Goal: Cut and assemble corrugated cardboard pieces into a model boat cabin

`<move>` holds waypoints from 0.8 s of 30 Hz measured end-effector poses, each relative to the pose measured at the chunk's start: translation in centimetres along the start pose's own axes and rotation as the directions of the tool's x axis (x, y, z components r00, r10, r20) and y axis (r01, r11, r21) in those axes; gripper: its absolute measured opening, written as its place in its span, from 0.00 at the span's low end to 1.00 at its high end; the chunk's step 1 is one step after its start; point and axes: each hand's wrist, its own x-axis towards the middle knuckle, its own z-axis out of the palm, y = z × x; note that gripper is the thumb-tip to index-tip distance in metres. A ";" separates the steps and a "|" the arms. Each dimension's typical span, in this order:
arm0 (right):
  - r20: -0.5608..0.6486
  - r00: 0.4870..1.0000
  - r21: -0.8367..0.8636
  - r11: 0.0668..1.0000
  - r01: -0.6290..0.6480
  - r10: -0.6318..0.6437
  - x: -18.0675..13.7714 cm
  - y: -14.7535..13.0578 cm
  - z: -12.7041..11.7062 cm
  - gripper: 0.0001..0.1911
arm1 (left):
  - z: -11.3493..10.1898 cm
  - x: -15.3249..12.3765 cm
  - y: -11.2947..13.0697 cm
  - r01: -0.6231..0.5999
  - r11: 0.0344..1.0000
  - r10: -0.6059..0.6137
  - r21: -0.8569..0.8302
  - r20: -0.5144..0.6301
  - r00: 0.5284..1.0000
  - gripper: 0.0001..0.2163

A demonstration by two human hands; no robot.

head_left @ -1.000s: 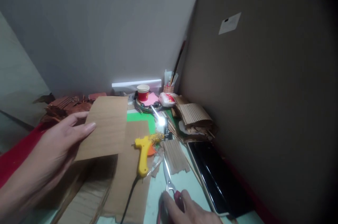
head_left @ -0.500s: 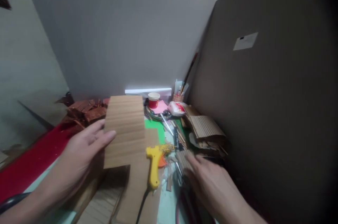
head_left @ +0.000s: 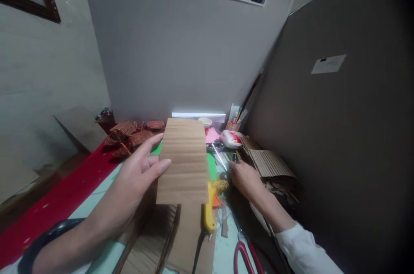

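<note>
A flat rectangular piece of cardboard (head_left: pixel 184 162) is upright in my left hand (head_left: pixel 139 183), gripped at its left edge with the thumb on the near face. My right hand (head_left: pixel 247 181) is low over the clutter to the right, fingers closed around a black pen (head_left: pixel 234 157); only its end shows beyond them. A silver strip-like tool (head_left: pixel 220 157) lies just left of those fingers. The yellow glue gun (head_left: pixel 210 216) rests on cardboard, partly behind the held piece. Scissors with red handles (head_left: pixel 244 256) lie nearer me, below the right hand.
Corrugated cardboard scraps (head_left: pixel 271 164) are piled along the right panel (head_left: pixel 323 136). At the back are a paper cup (head_left: pixel 205 122), a white package (head_left: pixel 231 138) and a pen holder (head_left: pixel 233 126). Reddish-brown pieces (head_left: pixel 129 134) sit back left. A cardboard structure (head_left: pixel 152 239) stands in front of me.
The view has swung left and up. My right hand has moved forward from a corrugated scrap to the black pen, uncovering the red-handled scissors. My left hand keeps holding the cardboard.
</note>
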 end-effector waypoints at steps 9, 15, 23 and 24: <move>-0.764 0.642 0.137 0.988 0.066 0.063 -8.6 0.6 -9.5 0.13 | 0.1 0.7 0.2 -0.036 0.999 0.036 -0.001 -0.099 0.994 0.29; -0.519 0.848 0.660 0.680 0.319 0.107 -14.7 -2.0 -4.9 0.08 | 0.9 0.5 0.4 -0.063 0.998 0.066 0.028 -0.133 0.989 0.30; -0.209 0.973 0.549 0.813 0.196 -0.093 -12.6 -5.8 -3.0 0.10 | -1.0 0.1 -1.3 0.034 0.995 -0.009 0.093 -0.256 0.967 0.37; -0.172 0.980 0.525 0.833 0.173 -0.095 -12.0 -6.3 -2.8 0.09 | -1.5 0.0 -1.5 0.051 0.990 -0.013 0.135 -0.270 0.963 0.38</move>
